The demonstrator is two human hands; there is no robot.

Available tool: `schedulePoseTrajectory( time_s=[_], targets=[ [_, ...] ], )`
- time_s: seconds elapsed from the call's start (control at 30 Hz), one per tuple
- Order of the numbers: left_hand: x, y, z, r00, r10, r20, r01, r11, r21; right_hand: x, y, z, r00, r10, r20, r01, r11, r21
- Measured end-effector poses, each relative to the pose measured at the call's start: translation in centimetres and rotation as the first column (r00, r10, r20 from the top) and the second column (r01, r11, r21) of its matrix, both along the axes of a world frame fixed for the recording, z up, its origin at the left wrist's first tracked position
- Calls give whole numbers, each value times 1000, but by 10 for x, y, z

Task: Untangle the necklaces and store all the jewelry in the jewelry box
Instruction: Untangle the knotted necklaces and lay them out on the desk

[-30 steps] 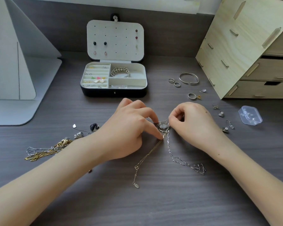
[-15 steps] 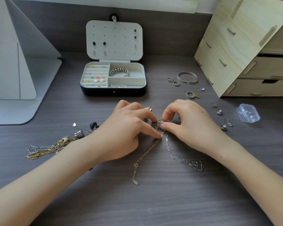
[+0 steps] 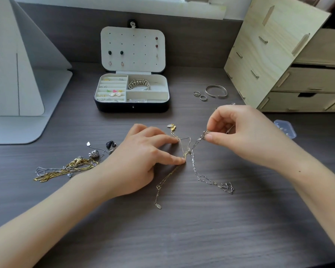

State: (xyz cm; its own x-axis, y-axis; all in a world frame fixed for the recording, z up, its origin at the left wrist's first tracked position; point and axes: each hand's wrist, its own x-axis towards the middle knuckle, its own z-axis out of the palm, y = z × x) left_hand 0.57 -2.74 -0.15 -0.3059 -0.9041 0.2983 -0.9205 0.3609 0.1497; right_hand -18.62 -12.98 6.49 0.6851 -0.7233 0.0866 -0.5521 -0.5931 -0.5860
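A thin gold necklace (image 3: 168, 176) and a silver chain necklace (image 3: 205, 177) lie crossed in the middle of the dark desk. My left hand (image 3: 141, 159) presses the gold chain flat with two fingertips where the chains cross. My right hand (image 3: 240, 136) is lifted to the right, pinching the pendant end of the silver necklace. The open jewelry box (image 3: 132, 107) stands behind, with a beaded bracelet (image 3: 139, 85) and small earrings in its compartments. A tangled pile of gold and silver chains (image 3: 66, 168) lies to the left.
A bangle (image 3: 216, 91) and two rings (image 3: 200, 95) lie right of the box. A wooden drawer unit (image 3: 290, 60) fills the back right. A small clear plastic case (image 3: 285, 128) sits behind my right hand. A white stand (image 3: 17, 84) occupies the left.
My right hand has lifted and moved right, pulling the silver necklace's pendant end away from the crossing. My left hand stays down, pinning the gold chain.
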Motion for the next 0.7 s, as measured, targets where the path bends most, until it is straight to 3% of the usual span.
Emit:
schedulePoseTrajectory(
  time_s=[0.3,0.7],
  targets=[
    [2,2,-1,1000,-17,2,17,1000,13,-16,2,-4,980,-99,-173,73,986,-147],
    [4,9,3,999,-18,28,18,1000,15,-13,-1,3,989,-144,-15,139,972,-189]
  ],
)
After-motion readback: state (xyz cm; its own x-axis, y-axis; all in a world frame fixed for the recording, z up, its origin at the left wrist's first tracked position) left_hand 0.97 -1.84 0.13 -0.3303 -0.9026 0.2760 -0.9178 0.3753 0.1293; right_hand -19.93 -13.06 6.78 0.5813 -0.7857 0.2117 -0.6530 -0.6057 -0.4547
